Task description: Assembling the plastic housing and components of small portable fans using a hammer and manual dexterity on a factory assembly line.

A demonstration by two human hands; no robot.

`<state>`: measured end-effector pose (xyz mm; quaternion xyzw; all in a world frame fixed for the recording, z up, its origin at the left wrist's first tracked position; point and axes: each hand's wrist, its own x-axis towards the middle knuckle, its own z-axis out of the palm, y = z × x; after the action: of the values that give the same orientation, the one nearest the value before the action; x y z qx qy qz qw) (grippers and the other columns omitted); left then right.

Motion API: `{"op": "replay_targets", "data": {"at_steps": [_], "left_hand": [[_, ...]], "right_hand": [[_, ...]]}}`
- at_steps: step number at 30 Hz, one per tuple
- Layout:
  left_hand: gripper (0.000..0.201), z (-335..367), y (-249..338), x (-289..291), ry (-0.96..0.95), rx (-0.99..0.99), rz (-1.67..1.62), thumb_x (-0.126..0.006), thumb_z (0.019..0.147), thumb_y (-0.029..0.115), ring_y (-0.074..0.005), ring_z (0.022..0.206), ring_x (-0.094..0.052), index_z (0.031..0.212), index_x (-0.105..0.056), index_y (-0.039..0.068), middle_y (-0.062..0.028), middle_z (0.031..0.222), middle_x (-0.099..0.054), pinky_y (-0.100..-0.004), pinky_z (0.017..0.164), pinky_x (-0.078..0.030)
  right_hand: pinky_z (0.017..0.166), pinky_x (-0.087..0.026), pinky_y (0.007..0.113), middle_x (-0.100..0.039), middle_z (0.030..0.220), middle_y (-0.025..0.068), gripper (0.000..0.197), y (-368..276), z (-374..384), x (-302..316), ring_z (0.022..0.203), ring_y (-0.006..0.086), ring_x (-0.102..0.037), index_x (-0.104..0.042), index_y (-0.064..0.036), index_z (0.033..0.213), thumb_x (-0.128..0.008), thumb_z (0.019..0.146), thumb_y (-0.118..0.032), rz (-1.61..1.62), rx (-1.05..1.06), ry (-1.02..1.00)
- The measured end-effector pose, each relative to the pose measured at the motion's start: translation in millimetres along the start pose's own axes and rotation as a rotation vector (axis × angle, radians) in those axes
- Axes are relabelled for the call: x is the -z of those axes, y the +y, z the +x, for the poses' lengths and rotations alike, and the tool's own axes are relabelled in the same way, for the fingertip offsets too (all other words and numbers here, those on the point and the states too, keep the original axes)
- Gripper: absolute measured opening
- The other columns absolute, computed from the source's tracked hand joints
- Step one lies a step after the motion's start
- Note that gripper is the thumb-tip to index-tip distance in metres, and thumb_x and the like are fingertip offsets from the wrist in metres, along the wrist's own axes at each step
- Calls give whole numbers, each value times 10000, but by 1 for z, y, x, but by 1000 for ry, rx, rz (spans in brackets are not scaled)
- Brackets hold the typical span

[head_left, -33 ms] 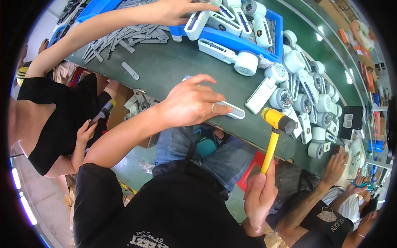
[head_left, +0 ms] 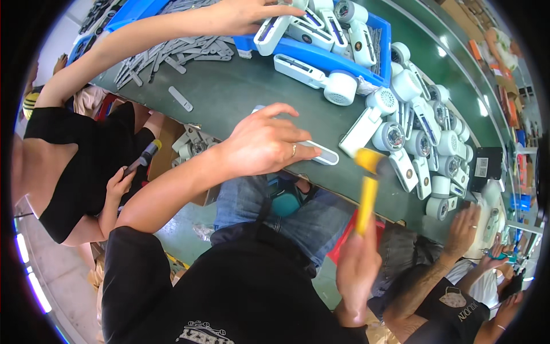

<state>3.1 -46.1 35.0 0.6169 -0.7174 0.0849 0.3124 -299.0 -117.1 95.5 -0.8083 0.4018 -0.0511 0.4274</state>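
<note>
**Left hand pins a white strip while the right holds a yellow mallet beside it**

Just right of the frame's middle, a flat white strip (head_left: 321, 152) with rounded ends lies near the front edge of the green tabletop (head_left: 229, 92). The left hand (head_left: 266, 143) lies flat across its left part, fingers spread and pressing down, apparently to keep it from sliding; only the right end shows past the fingertips.

The right hand (head_left: 356, 266), in the lower right of the frame, is closed around the handle of a yellow mallet (head_left: 368, 183). The mallet stands nearly upright, its blurred head just to the right of the strip's free end, near but not touching it.

Further right, a heap of white fan bodies (head_left: 412, 126) with round heads crowds the tabletop, within easy reach of the mallet side. Above them, at the top of the frame, a blue bin (head_left: 321, 57) holds more of the same pieces, and another person's hand (head_left: 240, 14) reaches into it from the upper left. A scatter of grey strips (head_left: 172, 54) lies in the upper left, with one loose strip (head_left: 180, 98) on its own below them. At the lower right, another worker's hand (head_left: 464, 229) rests at the tabletop's edge.
</note>
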Motion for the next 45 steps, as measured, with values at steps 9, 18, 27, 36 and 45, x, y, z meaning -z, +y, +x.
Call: {"op": "replay_targets", "data": {"at_steps": [9,18,27,36,45], "left_hand": [[294,15,-6,5,-76,-9,-43,-842,840,188,-177,844,-710,1131,-810,155,4,938,-757,-428,1048,-517],[301,49,8,35,-480,-95,62,-693,724,19,-289,1333,-548,1005,-773,96,-46,1297,-689,-537,1251,-350],[319,-29,17,21,-36,374,-27,-662,808,-79,-431,1325,-523,1083,-759,51,-180,1511,-561,-537,1126,-424],[445,-111,11,-14,158,678,40,-724,928,-73,-340,1291,-651,1366,-689,-2,-178,1324,-723,-427,1142,-459],[280,-55,-10,5,153,458,-63,-839,847,38,-345,1097,-722,1124,-796,49,-137,1156,-775,-432,989,-564]], "right_hand": [[619,-550,471,-674,779,242,544,10,18,-2,676,437,-702,-393,-83,1629,-520,1114,-201,-84,100,-38],[713,-516,434,-617,809,216,545,29,34,10,749,396,-689,-320,-118,1655,-450,1150,-280,412,103,-169],[670,-494,504,-624,764,227,528,53,99,6,708,441,-661,-357,-57,1615,-437,1147,-286,308,279,-8],[643,-490,358,-565,730,110,500,68,105,-6,626,215,-586,-421,-104,1603,-476,1149,-309,430,219,35],[586,-510,329,-598,752,26,476,91,105,-24,632,132,-578,-490,-69,1545,-468,1148,-331,566,63,44]]}}
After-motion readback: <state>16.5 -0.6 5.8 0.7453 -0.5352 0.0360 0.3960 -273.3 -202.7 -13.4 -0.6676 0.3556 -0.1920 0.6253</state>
